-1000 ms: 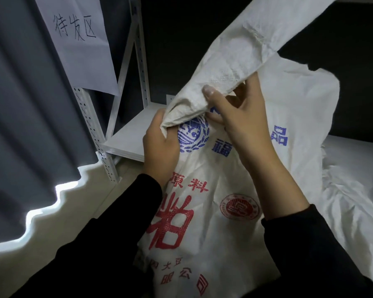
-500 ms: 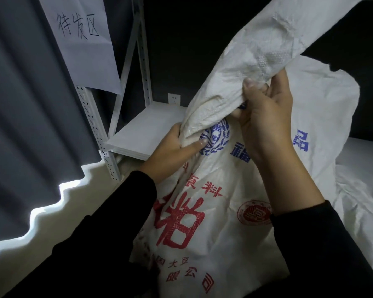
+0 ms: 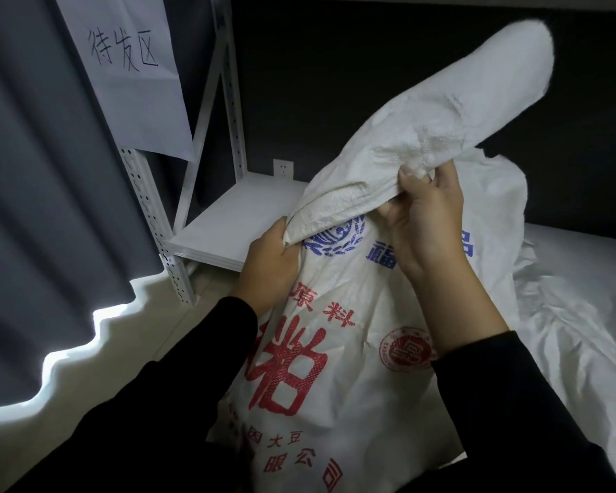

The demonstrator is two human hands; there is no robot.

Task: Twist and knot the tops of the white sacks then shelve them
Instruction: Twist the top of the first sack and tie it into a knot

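Left hand (image 3: 269,266) is gripping the base of the printed white sack's (image 3: 338,354) gathered neck (image 3: 416,137), fingers curled tight. Right hand (image 3: 429,222) is pinching the neck higher up. Sack is standing upright before the white shelf (image 3: 235,222).

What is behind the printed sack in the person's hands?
A white shelf board and a wall socket show behind it; the printed sack itself hides the rest.

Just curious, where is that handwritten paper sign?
Head view, upper left: the paper sign hangs against the white rack post, left of the sack.
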